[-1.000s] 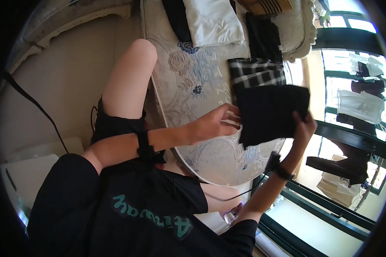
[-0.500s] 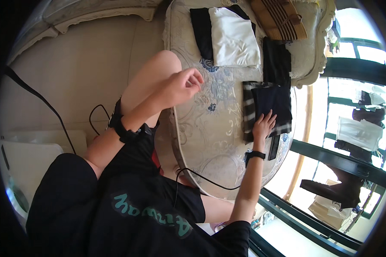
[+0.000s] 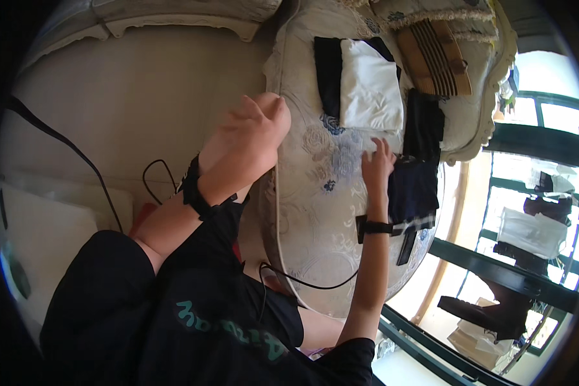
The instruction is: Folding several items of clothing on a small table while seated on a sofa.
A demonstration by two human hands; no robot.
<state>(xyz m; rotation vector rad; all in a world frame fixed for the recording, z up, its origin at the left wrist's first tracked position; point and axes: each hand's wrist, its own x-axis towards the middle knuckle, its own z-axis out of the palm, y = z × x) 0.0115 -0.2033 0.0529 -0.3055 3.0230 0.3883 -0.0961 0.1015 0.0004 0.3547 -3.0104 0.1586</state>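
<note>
A patterned, curved seat point(image 3: 315, 238) fills the middle of the room, its far end cut off at the upper edge. Nearest, left of the left fingers, lies bare floor point(image 3: 154, 96); behind the wrist strap point(image 3: 198, 196), a black cable point(image 3: 321, 286) runs onto the seat, its end hidden behind the right forearm. The left hand point(image 3: 256, 132) is above the knee point(image 3: 278, 106), blurred; its fingers are loosely apart, with nothing seen in them.

The right hand point(image 3: 378, 168) has its fingers bent and somewhat spread, gripping nothing. Whether they touch the dark cloth point(image 3: 415, 193) just to their right is hard to tell. That cloth lies folded flat on the seat, its near left corner hidden by the wrist; its long axis runs roughly along the fingers' line, away from the person. A checked cloth point(image 3: 418, 224) shows as a narrow edge under its near end; the rest is covered.

Beyond the right fingertips lies a white cloth point(image 3: 370, 87), partly over a black cloth point(image 3: 328, 77). Ahead and to the right come black trousers-like fabric point(image 3: 424, 125), kind unclear, and a striped bag point(image 3: 434, 58). Far right, behind a green window frame point(image 3: 505, 273), hang clothes point(image 3: 534, 235), washed out by glare.
</note>
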